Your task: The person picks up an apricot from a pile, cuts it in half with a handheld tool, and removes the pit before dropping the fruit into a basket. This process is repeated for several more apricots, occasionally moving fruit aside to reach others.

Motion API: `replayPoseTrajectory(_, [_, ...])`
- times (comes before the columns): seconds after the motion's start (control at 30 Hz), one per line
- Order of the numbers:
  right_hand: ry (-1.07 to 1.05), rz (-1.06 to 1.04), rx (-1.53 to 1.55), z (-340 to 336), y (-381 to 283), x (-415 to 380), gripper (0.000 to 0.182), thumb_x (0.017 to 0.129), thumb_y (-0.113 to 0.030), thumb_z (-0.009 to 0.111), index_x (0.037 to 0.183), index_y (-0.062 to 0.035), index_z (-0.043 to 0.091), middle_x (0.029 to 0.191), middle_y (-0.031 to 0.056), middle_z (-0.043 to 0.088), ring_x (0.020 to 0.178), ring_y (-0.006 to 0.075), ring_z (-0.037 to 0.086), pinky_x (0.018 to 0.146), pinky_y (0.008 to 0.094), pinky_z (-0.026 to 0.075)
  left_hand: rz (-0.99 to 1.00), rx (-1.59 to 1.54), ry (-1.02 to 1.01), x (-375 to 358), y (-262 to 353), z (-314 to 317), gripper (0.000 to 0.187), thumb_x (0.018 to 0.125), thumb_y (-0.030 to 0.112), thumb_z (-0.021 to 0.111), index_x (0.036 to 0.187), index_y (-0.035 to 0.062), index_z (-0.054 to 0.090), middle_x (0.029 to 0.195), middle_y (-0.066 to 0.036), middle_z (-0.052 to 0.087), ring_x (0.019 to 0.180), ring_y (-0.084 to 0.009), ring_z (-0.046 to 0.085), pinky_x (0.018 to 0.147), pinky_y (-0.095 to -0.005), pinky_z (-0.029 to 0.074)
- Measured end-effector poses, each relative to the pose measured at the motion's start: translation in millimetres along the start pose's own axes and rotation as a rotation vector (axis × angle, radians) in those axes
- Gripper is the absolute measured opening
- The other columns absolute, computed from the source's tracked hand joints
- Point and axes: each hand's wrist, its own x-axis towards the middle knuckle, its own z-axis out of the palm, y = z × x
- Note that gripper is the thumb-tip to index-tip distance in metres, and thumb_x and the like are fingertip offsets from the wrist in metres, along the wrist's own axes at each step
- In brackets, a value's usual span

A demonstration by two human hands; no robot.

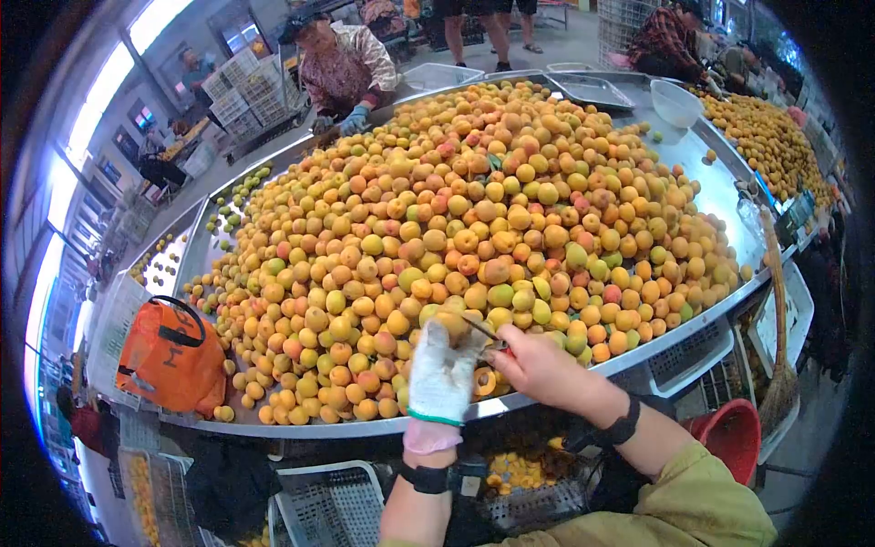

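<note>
A heap of orange-yellow apricots [437, 210] covers the metal table in front of me. My left hand [441, 374], in a white knit glove with a green-edged cuff, is closed around an apricot [452, 321] at the near side of the heap. In my right hand [545, 366], which is bare, a small knife [480, 328] is gripped, its dark blade lying across that apricot. Just below the right hand lies a cut apricot [485, 381] with its inside showing. My right palm hides most of the knife's handle.
Below the table edge [365, 427] stands a crate of cut apricots [524, 474], beside a white basket [330, 497]. An orange bag [173, 356] sits left; a red bucket [729, 439] and broom [779, 392] are right. Across the table, a person in blue gloves [354, 120] works.
</note>
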Motion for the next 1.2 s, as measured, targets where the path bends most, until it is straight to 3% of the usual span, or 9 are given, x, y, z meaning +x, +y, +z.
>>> replayPoseTrajectory(0.03, [0.072,-0.009,0.013,11,3,0,0.024,0.091,-0.024,0.056,0.095,-0.0016,0.049,0.075,0.023,0.06,0.07,0.0413,0.06,0.06,0.0463,0.046,-0.042,0.038,0.019,-3,-2,6,0.036,0.097,0.026,0.051,0.124,0.0024,0.048,0.117,-0.011,0.054,0.107,-0.0226,0.055,0.09,-0.0297,0.048])
replayPoseTrajectory(0.07, [0.071,-0.007,0.012,15,8,4,0.024,0.091,-0.024,0.056,0.095,-0.0016,0.049,0.075,0.023,0.06,0.07,0.0413,0.06,0.06,0.0463,0.046,-0.234,-0.653,0.041,-1,0,12,0.032,0.097,0.025,0.052,0.121,0.0034,0.05,0.117,-0.011,0.054,0.107,-0.0222,0.054,0.09,-0.0273,0.047])
replayPoseTrajectory(0.27, [0.03,0.013,0.158,8,15,10,0.026,0.09,-0.025,0.057,0.088,-0.0007,0.049,0.07,0.0233,0.06,0.069,0.0416,0.061,0.058,0.0459,0.046,0.087,0.304,0.14,2,25,14,0.038,0.091,0.016,0.06,0.122,-0.0041,0.051,0.113,-0.009,0.058,0.102,-0.0173,0.056,0.092,-0.0285,0.044])
replayPoseTrajectory(0.47, [0.198,-0.018,0.14,32,4,6,0.024,0.09,-0.022,0.056,0.09,0.0006,0.049,0.073,0.0218,0.061,0.072,0.0411,0.061,0.06,0.0464,0.046,0.06,-0.128,0.154,3,-16,11,0.036,0.094,0.023,0.055,0.117,-0.0043,0.053,0.107,-0.01,0.059,0.097,-0.0151,0.057,0.084,-0.0271,0.046])
replayPoseTrajectory(0.67, [0.142,-0.017,0.072,24,4,7,0.022,0.09,-0.022,0.057,0.094,-0.0015,0.048,0.073,0.0212,0.062,0.069,0.0405,0.061,0.06,0.0473,0.048,0.075,-0.038,0.119,-2,15,23,0.032,0.095,0.023,0.055,0.115,-0.0012,0.054,0.1,-0.006,0.061,0.089,-0.0133,0.059,0.077,-0.0261,0.049])
replayPoseTrajectory(0.8, [0.233,-0.014,0.123,42,7,6,0.023,0.089,-0.022,0.058,0.099,-0.002,0.051,0.073,0.0203,0.062,0.071,0.0406,0.062,0.06,0.048,0.047,-0.2,-0.627,0.054,-5,6,28,0.032,0.097,0.026,0.052,0.119,0.0022,0.052,0.107,-0.009,0.061,0.093,-0.0149,0.061,0.079,-0.0267,0.051])
replayPoseTrajectory(1.03, [0.248,0.001,0.476,33,13,5,0.027,0.091,-0.026,0.059,0.099,-0.0013,0.052,0.064,0.0051,0.054,0.053,0.0163,0.052,0.049,0.0293,0.041,-0.056,-0.653,0.08,8,19,1,0.038,0.093,0.028,0.057,0.121,0.0034,0.05,0.113,-0.01,0.058,0.107,-0.023,0.056,0.093,-0.0356,0.047])
replayPoseTrajectory(1.1, [0.296,0.126,0.799,18,12,11,0.028,0.094,-0.029,0.057,0.101,-0.0032,0.053,0.067,-0.005,0.048,0.055,0.0025,0.045,0.047,0.0203,0.035,0.001,-0.374,-0.023,1,19,12,0.036,0.093,0.025,0.058,0.12,0.0017,0.05,0.112,-0.009,0.057,0.107,-0.0209,0.055,0.093,-0.0319,0.045])
replayPoseTrajectory(1.2, [0.218,0.039,0.887,15,21,21,0.032,0.093,-0.032,0.059,0.104,-0.0028,0.054,0.068,-0.0033,0.052,0.059,0.0043,0.048,0.05,0.0201,0.038,0.136,0.079,-0.049,3,5,28,0.03,0.094,0.022,0.055,0.118,0.0046,0.052,0.112,-0.008,0.056,0.106,-0.018,0.053,0.092,-0.0343,0.045])
